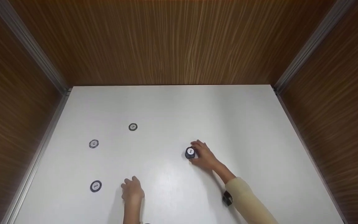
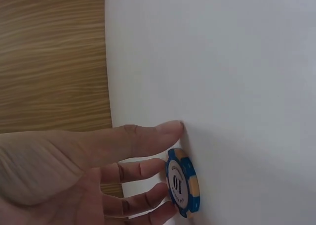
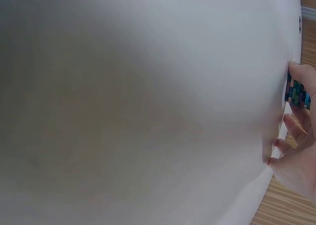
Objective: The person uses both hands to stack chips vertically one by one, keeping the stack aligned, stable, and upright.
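In the head view, my right hand (image 1: 204, 156) grips a stack of poker chips (image 1: 190, 151), thumb on its near side and fingers on its far side. The right wrist view shows the stack's multicoloured side (image 3: 297, 92) beside the thumb, partly cut off. My left hand (image 1: 132, 189) is bent over the near left part of the table. Seen from the left wrist, a blue and tan poker chip (image 2: 182, 183) marked 10 sits against its fingertips, just below the thumb. The hand hides this chip from the head view.
Three single chips lie flat on the white table (image 1: 166, 109): one farther back (image 1: 133, 127), one at the left (image 1: 94, 143) and one nearer (image 1: 96, 186). Brown wood panels (image 1: 179, 43) rise at the back and both sides. A black device (image 1: 227, 198) is by the right sleeve.
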Motion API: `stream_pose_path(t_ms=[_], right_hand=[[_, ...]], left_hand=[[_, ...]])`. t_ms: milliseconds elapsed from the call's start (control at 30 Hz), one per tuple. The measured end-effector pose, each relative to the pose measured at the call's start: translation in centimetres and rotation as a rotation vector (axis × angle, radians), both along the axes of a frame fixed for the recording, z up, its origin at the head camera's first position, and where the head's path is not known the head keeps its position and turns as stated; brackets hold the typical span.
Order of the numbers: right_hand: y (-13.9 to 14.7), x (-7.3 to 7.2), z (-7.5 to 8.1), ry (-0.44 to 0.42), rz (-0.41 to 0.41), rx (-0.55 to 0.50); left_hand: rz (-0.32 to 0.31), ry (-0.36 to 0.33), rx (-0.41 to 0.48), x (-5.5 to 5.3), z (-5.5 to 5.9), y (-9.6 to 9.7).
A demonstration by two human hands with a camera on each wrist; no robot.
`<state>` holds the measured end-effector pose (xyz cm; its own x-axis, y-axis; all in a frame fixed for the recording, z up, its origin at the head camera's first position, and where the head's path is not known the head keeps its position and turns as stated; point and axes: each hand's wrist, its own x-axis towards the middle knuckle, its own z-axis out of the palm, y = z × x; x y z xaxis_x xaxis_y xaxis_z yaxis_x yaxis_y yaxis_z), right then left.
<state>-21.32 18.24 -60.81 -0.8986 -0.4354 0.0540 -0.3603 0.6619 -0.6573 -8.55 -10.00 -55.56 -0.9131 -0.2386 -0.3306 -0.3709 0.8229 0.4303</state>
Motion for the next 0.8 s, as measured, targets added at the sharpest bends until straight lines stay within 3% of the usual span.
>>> stream_pose_path(t_ms=[167, 433, 800], right_hand=[[0.05, -0.05, -0.13, 0.01, 0.006, -0.011], [-0.03, 0.08, -0.06, 0.017, 0.01, 0.001], [-0.12, -0.05, -0.27, 0.017, -0.003, 0.02]], left_hand=[[-0.043, 0.051, -0.017, 0.28, 0.03, -0.23], [-0.013, 0.128, 0.001, 0.2, -0.26, 0.05], [0.023, 0.134, 0.007, -0.53, -0.69, -0.25]])
